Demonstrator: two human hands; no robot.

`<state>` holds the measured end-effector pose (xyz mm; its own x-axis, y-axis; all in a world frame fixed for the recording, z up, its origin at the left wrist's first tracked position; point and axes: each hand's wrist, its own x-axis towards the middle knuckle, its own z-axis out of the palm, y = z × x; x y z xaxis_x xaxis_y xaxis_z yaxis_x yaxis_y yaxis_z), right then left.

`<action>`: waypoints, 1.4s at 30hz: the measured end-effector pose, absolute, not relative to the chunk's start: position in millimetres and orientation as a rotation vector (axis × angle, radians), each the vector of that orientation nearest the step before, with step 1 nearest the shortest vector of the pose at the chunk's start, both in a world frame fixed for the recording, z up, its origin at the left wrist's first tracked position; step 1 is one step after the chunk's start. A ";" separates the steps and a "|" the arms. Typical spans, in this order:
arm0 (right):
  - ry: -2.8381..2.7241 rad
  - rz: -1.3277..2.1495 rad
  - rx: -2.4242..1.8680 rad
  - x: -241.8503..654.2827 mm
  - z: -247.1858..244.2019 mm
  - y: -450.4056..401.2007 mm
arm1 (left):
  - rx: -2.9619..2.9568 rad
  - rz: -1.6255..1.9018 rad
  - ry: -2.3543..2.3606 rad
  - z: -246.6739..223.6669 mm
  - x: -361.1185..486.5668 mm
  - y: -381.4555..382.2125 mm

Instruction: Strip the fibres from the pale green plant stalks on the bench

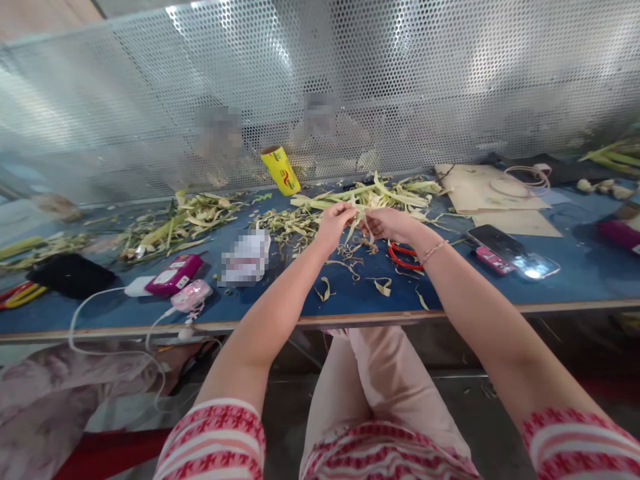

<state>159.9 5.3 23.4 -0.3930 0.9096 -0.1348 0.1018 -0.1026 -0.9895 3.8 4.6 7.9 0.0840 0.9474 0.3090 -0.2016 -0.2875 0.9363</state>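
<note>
Both hands meet over the middle of the blue table, in front of a heap of pale green stalks and husk-like strips (380, 195). My left hand (338, 220) pinches the upper part of a pale plant strip (356, 212). My right hand (387, 225) is closed around the lower right side of the same strip, its fingertips partly hidden. Just below my right wrist lie red-handled scissors (406, 259). Curled shreds (355, 250) are scattered beneath the hands.
A yellow tube (281, 171) stands tilted by the perforated metal screen (320, 67). Left are more stalks (183, 223), a purple device (176, 274) with cables and a black pouch (71, 275). Right are brown paper (487, 190) and phones (495, 241). A person's leg (60, 393) shows lower left.
</note>
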 end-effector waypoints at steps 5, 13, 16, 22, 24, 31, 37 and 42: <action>-1.499 1.485 -1.085 168.0 24.7 7.0 | 1.338 1.401 0.779 6.7 2.0 6.5; -1.505 1.311 -1.092 169.2 23.7 12.2 | 1.648 1.310 0.820 7.0 -1.9 3.8; -1.521 1.297 -1.119 169.3 26.0 10.6 | 1.774 1.307 0.904 10.7 -1.0 -0.1; -1.752 1.220 -1.057 172.6 25.6 9.7 | 1.792 1.399 1.006 10.0 0.0 2.7; -1.838 1.135 -1.047 173.0 23.7 11.4 | 1.766 1.396 1.026 9.8 -1.4 4.1; -1.931 0.865 -1.149 175.5 22.8 13.6 | 1.778 1.386 1.056 9.2 -4.7 6.6; -1.793 0.996 -1.192 174.1 23.8 14.3 | 1.927 1.372 1.029 6.5 -3.1 4.7; -1.622 1.199 -1.199 167.0 27.5 8.1 | 2.230 1.301 0.990 7.1 -0.7 0.3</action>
